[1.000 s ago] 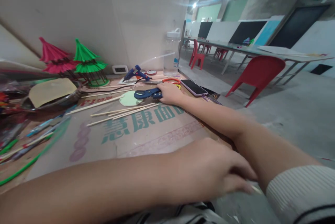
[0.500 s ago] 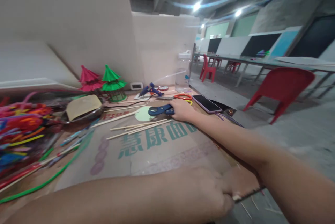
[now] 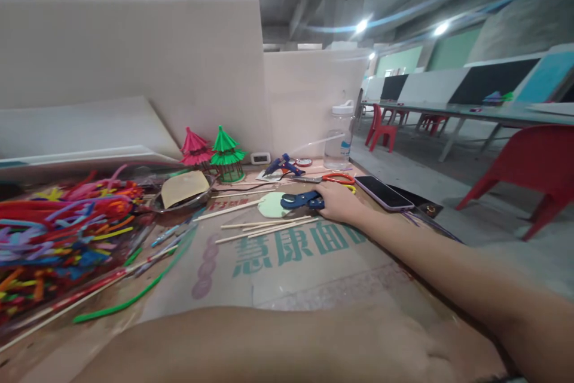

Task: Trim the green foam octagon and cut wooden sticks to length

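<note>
My right hand reaches out over the table, its fingers closed round the handle end of a blue hand cutter. The cutter's curved jaws point left, over a pale green rounded piece. Just in front of it several thin wooden sticks lie on the cardboard. Orange-handled scissors lie just beyond my right hand. My left forearm crosses the bottom of the view, and my left hand is low at the right, near the table's front edge. Its fingers are blurred and partly cut off.
Colourful pipe cleaners fill the left side. Behind are a pan with a tan sheet, pink and green pagoda models, a glue gun and a water bottle. A phone lies at right.
The view has turned left and upward, so the tabletop things appear further right and lower. My right hand stays on the blue cutter. My left hand appears lower and further right.
</note>
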The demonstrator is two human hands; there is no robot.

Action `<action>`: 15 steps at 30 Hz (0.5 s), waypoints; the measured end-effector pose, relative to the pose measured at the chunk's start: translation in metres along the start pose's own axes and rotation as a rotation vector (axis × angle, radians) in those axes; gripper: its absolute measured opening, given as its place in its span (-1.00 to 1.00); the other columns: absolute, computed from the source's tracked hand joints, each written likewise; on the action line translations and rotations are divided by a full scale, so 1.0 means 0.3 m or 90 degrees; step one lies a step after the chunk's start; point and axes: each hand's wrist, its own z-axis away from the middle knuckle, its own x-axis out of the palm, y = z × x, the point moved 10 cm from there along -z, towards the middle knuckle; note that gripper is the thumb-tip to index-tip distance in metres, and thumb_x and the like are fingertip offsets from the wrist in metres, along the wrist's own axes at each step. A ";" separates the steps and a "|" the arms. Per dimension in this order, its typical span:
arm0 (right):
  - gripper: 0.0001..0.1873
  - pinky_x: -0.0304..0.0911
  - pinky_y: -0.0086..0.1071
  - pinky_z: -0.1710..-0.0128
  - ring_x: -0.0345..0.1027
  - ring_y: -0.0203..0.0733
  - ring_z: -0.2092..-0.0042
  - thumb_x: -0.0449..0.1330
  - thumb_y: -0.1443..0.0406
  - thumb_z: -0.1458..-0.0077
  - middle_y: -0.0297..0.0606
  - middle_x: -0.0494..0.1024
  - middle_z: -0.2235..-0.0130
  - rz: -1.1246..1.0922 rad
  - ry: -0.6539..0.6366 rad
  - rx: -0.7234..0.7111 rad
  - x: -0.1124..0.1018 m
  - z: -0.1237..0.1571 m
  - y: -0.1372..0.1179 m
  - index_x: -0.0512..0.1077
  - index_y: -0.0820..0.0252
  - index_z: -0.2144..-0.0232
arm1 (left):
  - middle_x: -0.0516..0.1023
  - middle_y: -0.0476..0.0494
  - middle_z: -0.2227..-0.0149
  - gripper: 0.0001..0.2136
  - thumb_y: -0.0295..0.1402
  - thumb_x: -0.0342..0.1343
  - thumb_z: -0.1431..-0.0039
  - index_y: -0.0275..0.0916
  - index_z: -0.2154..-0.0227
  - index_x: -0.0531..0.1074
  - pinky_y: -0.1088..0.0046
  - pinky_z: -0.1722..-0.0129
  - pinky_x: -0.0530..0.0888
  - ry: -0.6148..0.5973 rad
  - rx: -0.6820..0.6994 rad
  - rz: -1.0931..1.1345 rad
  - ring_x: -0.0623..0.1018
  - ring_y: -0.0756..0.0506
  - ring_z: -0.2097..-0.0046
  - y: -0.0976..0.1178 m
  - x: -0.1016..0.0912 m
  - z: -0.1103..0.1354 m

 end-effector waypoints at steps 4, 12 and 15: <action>-0.63 0.19 -0.22 0.04 0.38 0.02 0.07 0.21 0.22 -0.05 0.00 0.53 0.11 0.011 -0.024 0.011 0.003 -0.003 0.010 0.42 0.30 0.11 | 0.50 -0.15 0.29 -0.81 -0.43 -0.01 -0.27 -0.22 0.13 0.46 0.35 0.23 0.36 0.023 -0.100 -0.057 0.44 -0.13 0.21 -0.043 -0.098 0.024; -0.62 0.17 -0.25 0.02 0.36 0.00 0.04 0.20 0.25 -0.03 -0.04 0.52 0.10 0.028 -0.040 0.013 0.010 -0.014 0.024 0.40 0.29 0.09 | 0.47 -0.16 0.20 -0.70 -0.36 0.02 -0.25 -0.18 -0.02 0.43 0.33 0.26 0.34 0.007 -0.091 -0.006 0.40 -0.13 0.22 -0.041 -0.059 -0.011; -0.63 0.17 -0.26 0.03 0.36 -0.01 0.06 0.21 0.26 -0.02 -0.03 0.53 0.11 0.018 -0.028 0.002 0.003 -0.008 0.011 0.41 0.30 0.10 | 0.50 -0.17 0.23 -0.73 -0.36 0.03 -0.25 -0.24 0.04 0.49 0.33 0.29 0.33 -0.015 -0.093 -0.027 0.41 -0.13 0.24 -0.034 -0.052 -0.038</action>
